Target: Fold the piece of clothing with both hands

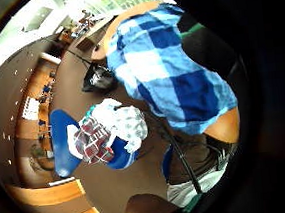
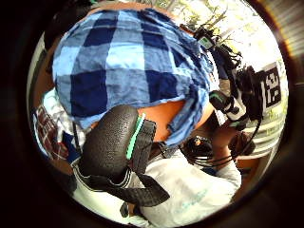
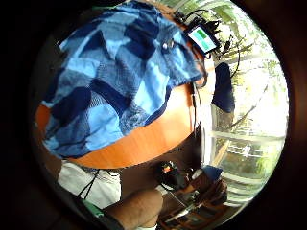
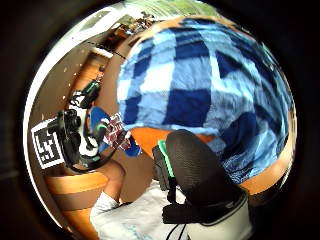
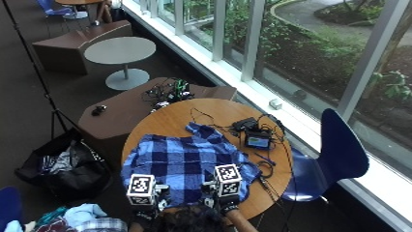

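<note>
both hands hung over the near edge of the round wooden table (image 5: 193, 118), the left hand (image 5: 143, 209) and the right hand (image 5: 222, 203) side by side, neither touching cloth. whether their fingers were spread or curled i could not tell. the blue checked shirt (image 5: 183, 164) lay spread flat just beyond them, its long axis running away toward the collar and the window, its near hem closest. the hem looked about equally near to each hand.

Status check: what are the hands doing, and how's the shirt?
Both hands at near table edge, grip unclear. Shirt spread flat on table, unfolded. Phone and cables beside it.
</note>
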A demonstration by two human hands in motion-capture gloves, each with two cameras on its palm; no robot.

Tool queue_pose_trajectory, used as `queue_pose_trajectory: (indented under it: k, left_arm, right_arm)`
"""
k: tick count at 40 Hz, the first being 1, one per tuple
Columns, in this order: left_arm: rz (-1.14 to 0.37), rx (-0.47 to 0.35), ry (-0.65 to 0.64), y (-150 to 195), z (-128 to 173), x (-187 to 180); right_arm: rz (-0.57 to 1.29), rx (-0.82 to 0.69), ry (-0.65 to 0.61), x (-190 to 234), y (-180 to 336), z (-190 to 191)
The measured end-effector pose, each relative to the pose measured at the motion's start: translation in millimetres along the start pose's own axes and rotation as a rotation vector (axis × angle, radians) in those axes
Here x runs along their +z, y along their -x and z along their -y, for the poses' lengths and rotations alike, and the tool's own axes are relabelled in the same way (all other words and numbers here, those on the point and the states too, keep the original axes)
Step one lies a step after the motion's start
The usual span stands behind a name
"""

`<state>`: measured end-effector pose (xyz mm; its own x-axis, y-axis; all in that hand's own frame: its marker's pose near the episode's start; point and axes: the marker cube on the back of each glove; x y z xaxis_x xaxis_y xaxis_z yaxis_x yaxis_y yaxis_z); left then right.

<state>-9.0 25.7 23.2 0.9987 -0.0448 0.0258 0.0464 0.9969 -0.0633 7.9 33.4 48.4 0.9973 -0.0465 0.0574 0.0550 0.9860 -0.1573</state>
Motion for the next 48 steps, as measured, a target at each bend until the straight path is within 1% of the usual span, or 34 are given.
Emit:
queue_pose_trajectory:
  k: [4, 8, 10, 12, 15, 17, 19, 22, 24, 26, 27, 28, 30, 32, 34, 35, 37, 40, 42, 45, 48]
  left_arm:
    - [-0.014, 0.010, 0.074, 7, -2, 34]
    - [-0.023, 0.028, 0.181, 14, -12, 56]
    - [-0.023, 0.046, 0.196, 18, -14, 64]
    - [-0.021, 0.066, 0.152, 21, -13, 70]
    - [0.006, 0.074, -0.011, 27, -7, 73]
    - [0.075, 0.067, -0.134, 34, -4, 69]
    - [0.156, 0.067, -0.219, 40, -7, 61]
    - [0.185, 0.110, -0.279, 32, -23, 47]
    - [0.172, 0.162, -0.296, 26, -31, 36]
    - [0.218, 0.203, -0.310, 32, -32, 20]
    - [0.239, 0.220, -0.303, 37, -32, 12]
    - [0.229, 0.239, -0.275, 39, -33, 6]
    - [0.132, 0.281, -0.172, 35, -39, -1]
    - [0.051, 0.317, -0.069, 33, -38, -9]
    - [0.027, 0.340, 0.022, 36, -24, -22]
    - [0.027, 0.347, 0.069, 38, -11, -28]
    - [0.032, 0.350, 0.158, 44, 24, -37]
    - [0.040, 0.311, 0.270, 51, 78, -54]
    - [0.044, 0.268, 0.331, 54, 114, -61]
    - [0.037, 0.219, 0.413, 60, 167, -47]
    - [0.010, 0.178, 0.497, 65, 208, -22]
  right_arm:
    - [0.002, 0.011, 0.066, 28, -10, 1]
    - [-0.002, 0.022, 0.132, 47, -21, 1]
    - [0.010, 0.027, 0.156, 53, -26, 1]
    - [0.026, 0.031, 0.162, 55, -31, 0]
    - [0.030, 0.029, 0.111, 54, -35, -1]
    - [0.013, 0.024, 0.043, 51, -37, -1]
    - [-0.017, 0.010, -0.036, 50, -40, 0]
    - [-0.081, -0.047, -0.167, 48, -43, 1]
    - [-0.135, -0.102, -0.194, 37, -43, -7]
    - [-0.193, -0.151, -0.145, 21, -42, -23]
    - [-0.218, -0.173, -0.107, 12, -41, -31]
    - [-0.237, -0.196, -0.067, 3, -41, -37]
    - [-0.246, -0.247, 0.005, -13, -41, -42]
    - [-0.218, -0.298, 0.069, -28, -42, -36]
    - [-0.156, -0.342, 0.132, -47, -43, -17]
    - [-0.115, -0.358, 0.164, -59, -44, -2]
    - [-0.031, -0.368, 0.214, -83, -44, 34]
    - [0.073, -0.336, 0.231, -109, -44, 93]
    - [0.121, -0.302, 0.221, -115, -47, 140]
    - [0.157, -0.253, 0.225, -105, -53, 205]
    - [0.199, -0.224, 0.230, -93, -53, 243]
